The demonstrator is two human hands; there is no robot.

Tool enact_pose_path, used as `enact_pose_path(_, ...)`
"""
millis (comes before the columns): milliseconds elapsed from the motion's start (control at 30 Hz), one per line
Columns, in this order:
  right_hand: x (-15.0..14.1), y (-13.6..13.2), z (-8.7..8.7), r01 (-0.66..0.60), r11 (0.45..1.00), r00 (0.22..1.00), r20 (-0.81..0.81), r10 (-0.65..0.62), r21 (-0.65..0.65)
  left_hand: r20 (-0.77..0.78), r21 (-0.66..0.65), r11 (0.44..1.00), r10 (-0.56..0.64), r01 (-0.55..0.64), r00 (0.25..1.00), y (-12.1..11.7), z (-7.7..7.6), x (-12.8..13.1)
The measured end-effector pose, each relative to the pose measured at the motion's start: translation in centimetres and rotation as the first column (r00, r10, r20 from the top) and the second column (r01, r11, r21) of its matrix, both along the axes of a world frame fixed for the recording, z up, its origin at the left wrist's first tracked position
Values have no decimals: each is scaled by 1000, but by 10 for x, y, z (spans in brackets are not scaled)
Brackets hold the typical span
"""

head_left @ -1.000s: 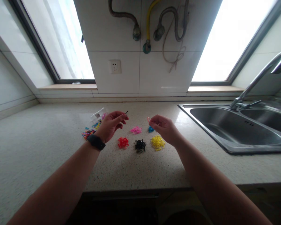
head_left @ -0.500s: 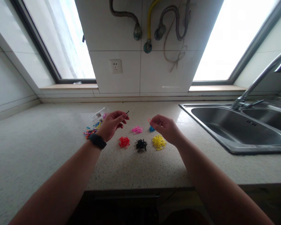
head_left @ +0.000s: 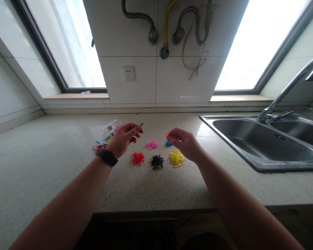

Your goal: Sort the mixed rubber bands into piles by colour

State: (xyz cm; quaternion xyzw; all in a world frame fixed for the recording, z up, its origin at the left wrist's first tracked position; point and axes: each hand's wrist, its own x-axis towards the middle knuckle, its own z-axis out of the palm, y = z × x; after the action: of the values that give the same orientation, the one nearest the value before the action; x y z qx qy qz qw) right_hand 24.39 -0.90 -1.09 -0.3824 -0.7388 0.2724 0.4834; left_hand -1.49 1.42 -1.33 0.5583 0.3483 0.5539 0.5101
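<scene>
My left hand [head_left: 125,136], with a dark watch on its wrist, pinches a small black rubber band [head_left: 141,125] above the counter. Opposite it, my right hand [head_left: 182,141] is closed on a small red rubber band [head_left: 166,133], held up as a loop. Below and between them lie sorted piles of little bands: pink [head_left: 152,144], red [head_left: 138,158], black [head_left: 157,161] and yellow [head_left: 176,158]. A blue pile [head_left: 168,143] is partly covered by my right hand. Mixed bands [head_left: 100,146] spread behind my left wrist, beside a clear plastic bag [head_left: 110,127].
The speckled stone counter [head_left: 54,163] carries everything. At the right is a double steel sink [head_left: 261,142] with a chrome faucet [head_left: 287,90]. A wall socket [head_left: 129,73], a yellow gas pipe [head_left: 166,27] and grey hoses [head_left: 198,34] are on the tiled wall. The counter's front edge runs below the piles.
Both hands keep nearly the same pose with their bands. The whole view shifts a little between frames, and the piles stay put.
</scene>
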Motion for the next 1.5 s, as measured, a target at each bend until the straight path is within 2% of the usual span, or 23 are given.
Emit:
enact_pose_path(600,1,4,-3,-63,997,990,-130,56,-49,8,3,1000,-7,7,1000,-2,2,0)
enact_pose_path(900,0,2,-2,-61,997,990,-131,54,-53,8,0,999,-42,42,999,-4,3,2)
enact_pose_path(1000,-5,0,-4,-34,999,999,-10,34,-4,19,6,999,-41,40,999,-3,3,2)
enact_pose_path(1100,-15,-3,-5,-10,992,971,237,-20,125,25,25,999,-36,35,999,-1,3,2)
enact_pose_path(1267,-38,-8,-6,-88,965,852,521,-54,245,26,36,999,-14,13,1000,1,4,2)
enact_pose_path(1500,-63,-8,-9,-193,918,659,739,-140,346,-41,53,998,-33,35,999,3,2,4)
